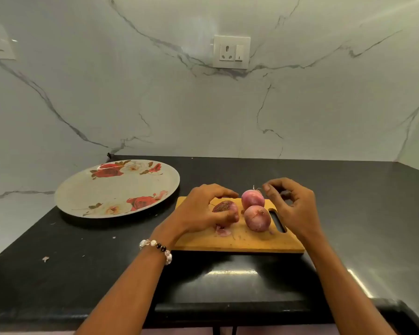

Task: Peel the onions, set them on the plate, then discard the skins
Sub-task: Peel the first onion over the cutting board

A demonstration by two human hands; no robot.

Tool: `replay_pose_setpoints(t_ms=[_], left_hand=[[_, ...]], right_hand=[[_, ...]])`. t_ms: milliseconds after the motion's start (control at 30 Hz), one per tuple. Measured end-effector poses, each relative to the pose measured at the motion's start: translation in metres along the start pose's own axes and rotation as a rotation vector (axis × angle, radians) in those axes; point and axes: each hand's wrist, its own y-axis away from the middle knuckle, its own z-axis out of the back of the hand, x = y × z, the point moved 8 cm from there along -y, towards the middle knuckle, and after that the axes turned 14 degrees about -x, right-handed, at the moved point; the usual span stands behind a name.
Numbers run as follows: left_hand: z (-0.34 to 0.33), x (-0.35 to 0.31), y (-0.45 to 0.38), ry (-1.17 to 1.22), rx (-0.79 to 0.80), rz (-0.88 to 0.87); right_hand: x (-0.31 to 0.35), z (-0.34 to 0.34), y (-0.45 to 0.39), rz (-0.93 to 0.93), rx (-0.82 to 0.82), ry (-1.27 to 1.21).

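Observation:
Three red onions lie on a wooden cutting board (237, 240). My left hand (203, 211) grips the left onion (224, 209), fingers curled over it. The far onion (252, 199) and the near onion (257, 218) touch each other at the board's right half. My right hand (293, 206) hovers just right of them above the board's handle slot, fingers loosely curled and holding nothing. A few loose bits of skin (222, 231) lie on the board below the left onion. The flowered plate (87, 192) sits to the left with nothing on it.
The black counter (82, 274) carries small skin scraps (45, 258) at the left front. A marble wall with a socket (231, 52) stands behind. The counter's front edge runs close to me.

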Motion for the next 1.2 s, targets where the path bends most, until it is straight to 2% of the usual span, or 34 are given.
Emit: replay_pose_setpoints(t_ms=[133, 600, 833, 1067, 1200], left_hand=[[-0.005, 0.003, 0.006, -0.077, 0.072, -0.007], [-0.009, 0.013, 0.005, -0.012, 0.095, 0.03], [0.0, 0.011, 0.001, 0.052, -0.072, 0.048], [0.014, 0.015, 0.004, 0.076, -0.247, 0.092], [0.018, 0.02, 0.006, 0.073, -0.284, 0.129]], right_hand=[[0.003, -0.002, 0.006, 0.071, 0.024, 0.093], [0.002, -0.01, 0.007, 0.147, 0.061, 0.133], [0.009, -0.015, 0.009, 0.215, 0.108, 0.087], [0.011, -0.017, 0.014, 0.253, 0.152, 0.153], [0.009, -0.016, 0.015, 0.246, 0.13, 0.206]])
